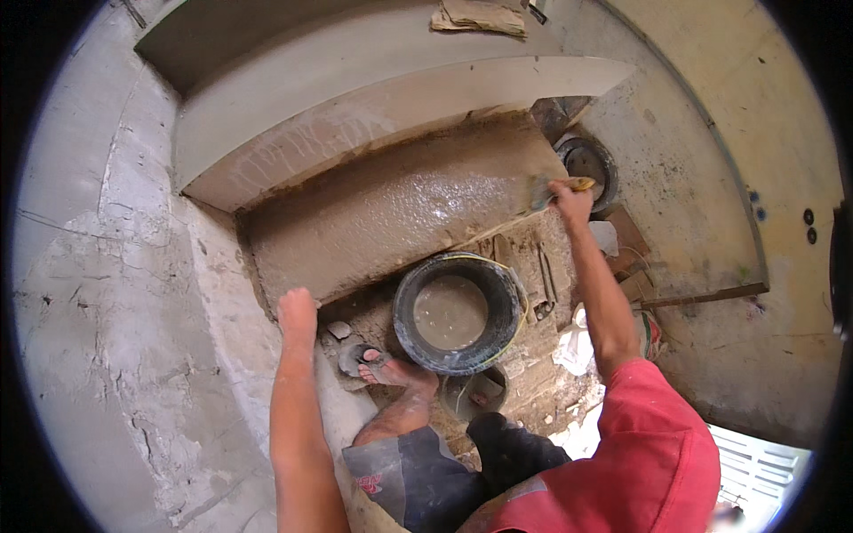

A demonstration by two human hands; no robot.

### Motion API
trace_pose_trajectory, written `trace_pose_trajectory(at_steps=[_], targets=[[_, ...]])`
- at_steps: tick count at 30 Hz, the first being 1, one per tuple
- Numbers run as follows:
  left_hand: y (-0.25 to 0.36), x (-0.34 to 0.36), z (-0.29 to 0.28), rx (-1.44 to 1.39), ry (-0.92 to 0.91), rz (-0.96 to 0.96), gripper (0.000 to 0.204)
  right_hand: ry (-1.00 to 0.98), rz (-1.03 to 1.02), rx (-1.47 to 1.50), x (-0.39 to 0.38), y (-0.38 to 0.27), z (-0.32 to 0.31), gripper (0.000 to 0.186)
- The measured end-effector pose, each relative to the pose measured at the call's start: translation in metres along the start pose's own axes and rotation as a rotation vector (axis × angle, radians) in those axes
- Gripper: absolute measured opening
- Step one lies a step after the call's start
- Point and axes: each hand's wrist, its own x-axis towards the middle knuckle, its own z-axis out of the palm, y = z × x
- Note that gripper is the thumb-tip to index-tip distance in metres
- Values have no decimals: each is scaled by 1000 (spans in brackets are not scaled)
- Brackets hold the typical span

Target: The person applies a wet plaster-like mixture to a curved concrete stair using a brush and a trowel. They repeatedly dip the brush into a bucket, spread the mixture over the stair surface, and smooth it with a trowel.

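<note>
My right hand (573, 202) grips a paintbrush (582, 184) by its yellow handle. The bristles touch the right end of a wet brown-grey step (391, 213), which shines near its middle. At the step's near left corner, my left hand (298, 313) rests with its fingers curled; whether anything is in them is hidden. Between my arms stands a black bucket (409, 306) with a thin grey liquid (450, 313) inside and a yellowish handle along its rim.
Right of the bucket lie metal pincers (546, 282). A smaller container (462, 404) stands below it, near my bare foot (395, 369). Another dark bucket (609, 169) sits past the step's right end. Higher steps rise behind, with folded brown paper (480, 18) on top. A rough wall (98, 293) borders the left.
</note>
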Motion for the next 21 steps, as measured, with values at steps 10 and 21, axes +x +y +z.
trace_pose_trajectory(at_steps=[10, 21], targets=[[3, -3, -22, -41, -43, 11, 22, -86, -584, -308, -161, -69, -14, 16], [5, 0, -19, -24, -94, -21, 28, -830, -182, -832, -318, 73, 99, 37]])
